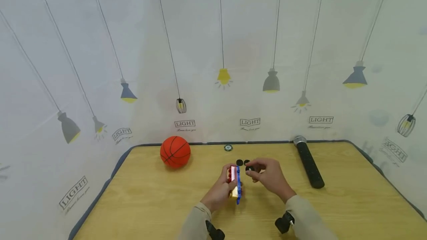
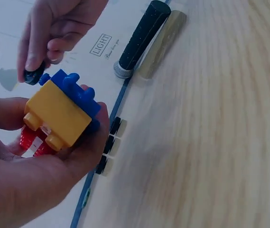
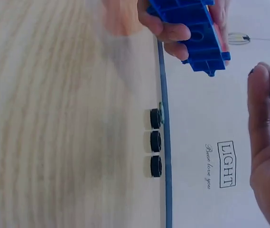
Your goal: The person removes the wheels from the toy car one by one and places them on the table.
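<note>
1. We note the toy block assembly (image 2: 61, 114) is smooth, glossy plastic.
2. The table (image 1: 333, 210) shows matt wood grain.
3. The basketball (image 1: 175, 152) looks pebbled rubber.
4. The microphone (image 1: 308, 164) has a matt black body.

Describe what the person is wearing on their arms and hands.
Both hands, left hand and right hand, are bare, with no gloves visible. Long beige sleeves cover both forearms to the wrists. A small black camera unit sits by each wrist.
</note>
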Motion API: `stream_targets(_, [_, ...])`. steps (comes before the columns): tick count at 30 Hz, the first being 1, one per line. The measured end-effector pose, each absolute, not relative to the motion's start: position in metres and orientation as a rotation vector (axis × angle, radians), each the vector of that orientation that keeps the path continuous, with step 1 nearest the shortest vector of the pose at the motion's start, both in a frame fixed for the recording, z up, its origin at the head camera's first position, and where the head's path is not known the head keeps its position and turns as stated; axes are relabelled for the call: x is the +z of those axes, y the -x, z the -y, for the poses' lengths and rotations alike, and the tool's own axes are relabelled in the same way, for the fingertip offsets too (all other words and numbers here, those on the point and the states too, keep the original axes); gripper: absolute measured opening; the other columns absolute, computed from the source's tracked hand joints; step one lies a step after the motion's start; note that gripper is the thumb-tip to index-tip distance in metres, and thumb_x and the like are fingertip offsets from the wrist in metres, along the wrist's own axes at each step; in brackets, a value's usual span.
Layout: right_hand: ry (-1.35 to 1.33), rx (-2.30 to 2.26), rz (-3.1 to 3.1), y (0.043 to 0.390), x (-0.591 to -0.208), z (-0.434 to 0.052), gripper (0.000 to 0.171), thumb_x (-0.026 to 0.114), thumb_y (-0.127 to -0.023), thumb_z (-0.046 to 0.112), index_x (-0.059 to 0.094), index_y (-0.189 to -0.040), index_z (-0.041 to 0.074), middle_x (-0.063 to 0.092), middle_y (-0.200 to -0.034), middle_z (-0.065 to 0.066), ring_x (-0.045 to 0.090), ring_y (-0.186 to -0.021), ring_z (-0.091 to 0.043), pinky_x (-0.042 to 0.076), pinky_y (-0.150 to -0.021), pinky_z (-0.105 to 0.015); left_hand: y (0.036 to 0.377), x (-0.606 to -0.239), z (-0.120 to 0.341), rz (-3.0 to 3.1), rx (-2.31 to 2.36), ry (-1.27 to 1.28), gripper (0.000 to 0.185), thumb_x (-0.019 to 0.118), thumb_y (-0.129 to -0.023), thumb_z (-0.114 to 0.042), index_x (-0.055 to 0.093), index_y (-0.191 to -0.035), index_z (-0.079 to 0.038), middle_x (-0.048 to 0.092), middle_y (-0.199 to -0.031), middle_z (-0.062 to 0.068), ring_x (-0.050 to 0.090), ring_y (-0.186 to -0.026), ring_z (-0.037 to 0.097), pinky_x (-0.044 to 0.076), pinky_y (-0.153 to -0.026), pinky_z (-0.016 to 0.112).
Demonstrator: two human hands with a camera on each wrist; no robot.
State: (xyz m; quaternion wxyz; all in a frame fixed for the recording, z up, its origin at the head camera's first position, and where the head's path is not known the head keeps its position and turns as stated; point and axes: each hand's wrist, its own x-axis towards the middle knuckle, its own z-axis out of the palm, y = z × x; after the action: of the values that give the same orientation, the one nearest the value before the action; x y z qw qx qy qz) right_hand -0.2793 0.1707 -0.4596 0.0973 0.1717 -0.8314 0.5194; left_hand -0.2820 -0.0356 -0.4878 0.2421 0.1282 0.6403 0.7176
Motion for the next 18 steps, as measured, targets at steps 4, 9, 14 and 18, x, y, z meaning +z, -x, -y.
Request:
stream_targets(4, [-0.435, 1.643, 2.461, 0.286, -0.458, -0.18, 0.025, 0.072, -0.092, 0.009, 0.072, -0.116, 0.005, 0.072, -0.092, -0.017, 0.066, -0.066, -0.012, 0.059, -0.063, -0.026, 0.286, -0.479, 0.041, -1.789, 1.944, -0.379, 0.056, 0.042, -0.108, -0.013, 0.019, -0.157, -0.026, 0.058, -0.13, 0.029, 0.069, -0.11, 0.034, 0.056, -0.094, 0.038])
stream_targets(9, [-0.36, 1.663, 2.519, 0.291, -0.462, -0.187, 0.026, 0.068, -0.094, 0.006, 0.07, -0.12, 0.004, 0.068, -0.093, -0.02, 0.066, -0.067, -0.017, 0.058, -0.062, -0.028, 0.285, -0.477, 0.045, -1.8, 1.945, -0.304, 0.058, 0.049, -0.106, -0.015, 0.021, -0.157, -0.019, 0.064, -0.13, 0.028, 0.071, -0.111, 0.035, 0.057, -0.089, 0.033])
stream_targets(14, [-0.235, 1.681, 2.512, 0.297, -0.466, -0.192, 0.027, 0.069, -0.092, 0.004, 0.068, -0.119, 0.002, 0.069, -0.092, -0.016, 0.066, -0.065, -0.015, 0.057, -0.059, -0.028, 0.284, -0.477, 0.045, -1.799, 1.957, -0.276, 0.055, 0.056, -0.103, -0.019, 0.028, -0.15, -0.009, 0.064, -0.131, 0.027, 0.073, -0.109, 0.031, 0.056, -0.077, 0.027])
stream_targets(18, [-0.134, 1.733, 2.499, 0.303, -0.469, -0.196, 0.026, 0.069, -0.092, 0.004, 0.065, -0.117, -0.003, 0.071, -0.095, -0.018, 0.068, -0.065, -0.016, 0.057, -0.058, -0.029, 0.283, -0.475, 0.045, -1.81, 1.938, -0.256, 0.051, 0.058, -0.103, -0.02, 0.034, -0.146, -0.007, 0.066, -0.129, 0.025, 0.073, -0.108, 0.03, 0.056, -0.079, 0.028])
